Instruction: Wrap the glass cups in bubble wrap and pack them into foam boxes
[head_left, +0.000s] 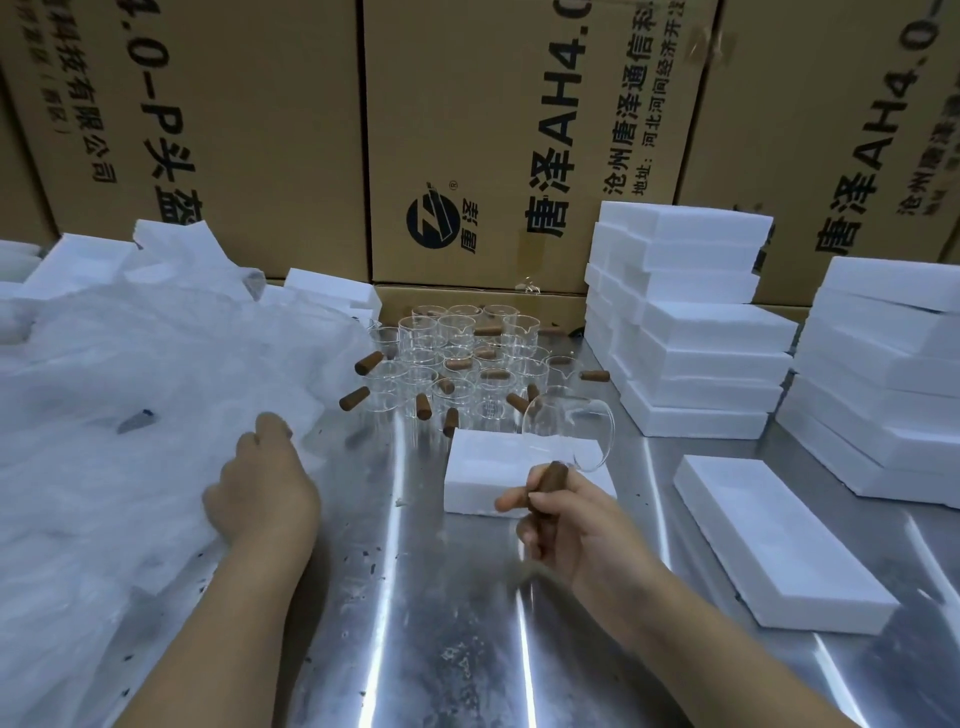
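**Glass cup held by its handle above the open foam box**

Head view: steel desk (441, 623), with one white foam box (483, 467) lying near its middle; everything below is placed from that box.

The right hand (571, 525) is at the box's near right corner. Its fingers (540, 501) and thumb are wrapped tight round a brown wooden handle (550, 483). The glass cup (569, 431) on that handle is tipped on its side, off the desk, above the box's far right edge.

The left hand (265, 488) is to the left of the box, at the edge of a big crumpled sheet of bubble wrap (130, 389). Its fingers are curled in, but the back of the hand hides whether they pinch the sheet.

Just behind the box stands a crowd of upright glass cups (457, 358) with wooden handles sticking out. Right of the box lies a flat foam piece (779, 540). Further right and behind it are two stacks of foam boxes (691, 322). Printed cardboard cartons (493, 130) wall off the back.
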